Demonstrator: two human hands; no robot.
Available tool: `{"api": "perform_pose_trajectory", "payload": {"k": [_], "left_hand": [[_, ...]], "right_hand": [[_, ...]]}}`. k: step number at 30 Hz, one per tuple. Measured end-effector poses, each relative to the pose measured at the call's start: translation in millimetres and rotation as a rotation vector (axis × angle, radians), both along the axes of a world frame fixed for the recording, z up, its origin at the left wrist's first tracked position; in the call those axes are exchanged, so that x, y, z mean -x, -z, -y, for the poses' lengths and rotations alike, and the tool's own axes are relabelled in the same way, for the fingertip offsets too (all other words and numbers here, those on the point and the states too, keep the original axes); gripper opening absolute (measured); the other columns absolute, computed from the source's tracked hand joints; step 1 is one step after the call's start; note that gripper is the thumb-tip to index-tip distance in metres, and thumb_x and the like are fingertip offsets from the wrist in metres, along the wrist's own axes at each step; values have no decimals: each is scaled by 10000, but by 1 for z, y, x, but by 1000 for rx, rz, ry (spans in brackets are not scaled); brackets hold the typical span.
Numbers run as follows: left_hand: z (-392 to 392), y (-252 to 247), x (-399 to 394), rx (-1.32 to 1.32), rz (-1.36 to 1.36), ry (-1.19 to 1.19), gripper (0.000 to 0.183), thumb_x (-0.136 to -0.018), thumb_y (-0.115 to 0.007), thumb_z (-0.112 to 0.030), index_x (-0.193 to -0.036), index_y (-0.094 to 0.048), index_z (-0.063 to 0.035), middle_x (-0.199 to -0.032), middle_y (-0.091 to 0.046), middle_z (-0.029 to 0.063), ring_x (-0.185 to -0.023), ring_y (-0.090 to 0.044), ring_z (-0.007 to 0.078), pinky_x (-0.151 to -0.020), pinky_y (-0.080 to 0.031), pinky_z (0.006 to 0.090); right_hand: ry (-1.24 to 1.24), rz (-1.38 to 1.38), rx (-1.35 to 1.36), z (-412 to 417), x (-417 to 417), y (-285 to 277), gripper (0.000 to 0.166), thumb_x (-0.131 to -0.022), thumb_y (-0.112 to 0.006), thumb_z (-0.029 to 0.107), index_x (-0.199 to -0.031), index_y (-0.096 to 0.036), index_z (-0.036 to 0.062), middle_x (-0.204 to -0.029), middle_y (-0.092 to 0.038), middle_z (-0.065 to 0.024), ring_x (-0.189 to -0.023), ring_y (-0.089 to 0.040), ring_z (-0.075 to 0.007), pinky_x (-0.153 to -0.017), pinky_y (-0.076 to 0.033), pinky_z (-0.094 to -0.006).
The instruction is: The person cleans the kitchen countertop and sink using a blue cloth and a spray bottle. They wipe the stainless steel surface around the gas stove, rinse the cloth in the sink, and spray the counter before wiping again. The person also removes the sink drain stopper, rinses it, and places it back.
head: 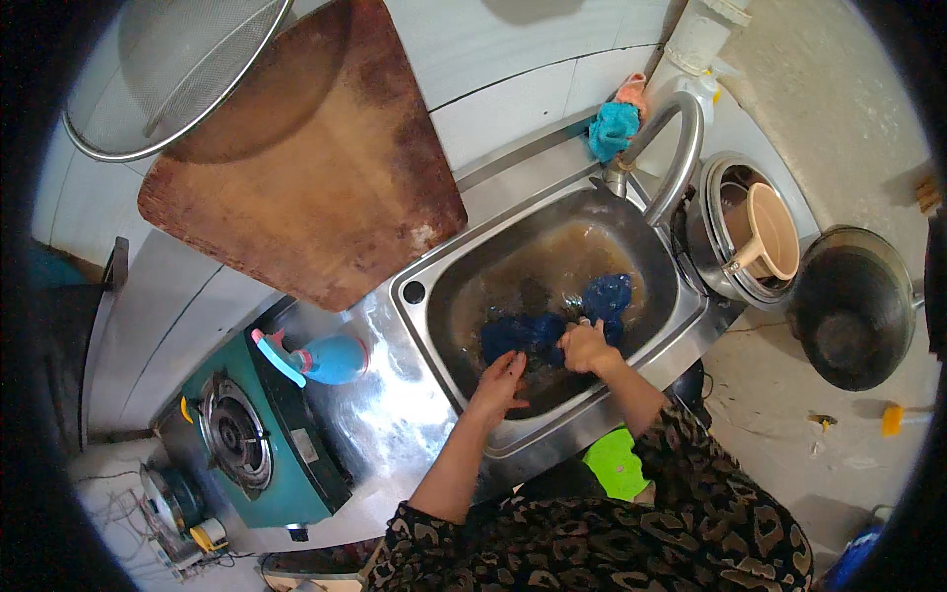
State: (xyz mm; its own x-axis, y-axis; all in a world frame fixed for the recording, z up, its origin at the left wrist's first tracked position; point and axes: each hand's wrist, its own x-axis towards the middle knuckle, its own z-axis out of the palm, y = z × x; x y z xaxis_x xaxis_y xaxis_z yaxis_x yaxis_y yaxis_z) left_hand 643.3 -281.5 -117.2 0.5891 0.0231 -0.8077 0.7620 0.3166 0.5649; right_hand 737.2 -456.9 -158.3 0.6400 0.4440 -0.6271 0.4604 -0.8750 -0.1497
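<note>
A dark blue cloth [521,337] lies in murky, brownish water in the stainless steel sink [455,285]. A bunched part of it stands up beyond my right hand [588,348], which is closed on the cloth near its middle. At the cloth's near left edge is my left hand [501,392]. Its fingers are apart, with nothing seen between them; whether the fingertips touch the cloth is hard to tell. Over the sink's far right corner curves the metal faucet [684,140]. The bottom of the sink is hidden by the cloudy water.
Left of the sink stand a blue spray bottle [333,360] and a green gas stove [285,473]. A wooden board [318,163] leans on the tiled wall. Stacked pots [706,244] with a beige dipper [777,229] sit at the right, beside a hanging wok [851,311]. Rags [614,129] lie behind the faucet.
</note>
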Motion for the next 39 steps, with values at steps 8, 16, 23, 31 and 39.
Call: {"api": "perform_pose_trajectory", "payload": {"k": [8,16,23,31,39], "left_hand": [[5,-18,-23,620,13,-300,414,-848,-575,-482,-983,-572,-91,-818,-623,95,-655,-626,230,-588,-522,365],[-24,80,-22,654,495,-513,240,-891,-538,-316,-1010,-513,-110,-795,-580,72,-718,-607,212,-635,-505,346],[8,-42,-48,87,232,-655,292,-911,-486,-209,-1114,-569,-17,-1066,-595,61,-933,-587,158,-781,-487,302],[-17,-53,-68,62,390,-625,381,-908,-535,-158,-1246,-446,-7,-1112,-548,78,-1023,-523,173,-910,-408,347],[-39,-9,-41,124,303,-520,614,-917,-513,-174,-1437,-211,-296,-1443,-277,82,-1246,-349,333,-971,-320,512]], "right_hand": [[82,88,-1261,-46,63,-126,226,-653,-758,89,-753,-564,27,-871,-524,-112,-830,-478,-294,-722,-409,-357],[65,186,-1506,-102,54,-119,347,-700,-743,173,-571,-451,37,-578,-470,-122,-514,-486,-304,-523,-422,-354],[371,453,-1131,-95,-24,-62,369,-786,-631,354,-617,-537,40,-626,-563,-170,-591,-573,-370,-559,-462,-445],[709,221,-679,-36,-93,39,467,-851,-554,444,-908,-638,-11,-818,-624,-257,-835,-601,-418,-720,-465,-446],[1051,507,-317,9,-122,105,464,-831,-586,425,-1001,-598,-7,-869,-644,-220,-862,-620,-366,-764,-487,-469]]}}
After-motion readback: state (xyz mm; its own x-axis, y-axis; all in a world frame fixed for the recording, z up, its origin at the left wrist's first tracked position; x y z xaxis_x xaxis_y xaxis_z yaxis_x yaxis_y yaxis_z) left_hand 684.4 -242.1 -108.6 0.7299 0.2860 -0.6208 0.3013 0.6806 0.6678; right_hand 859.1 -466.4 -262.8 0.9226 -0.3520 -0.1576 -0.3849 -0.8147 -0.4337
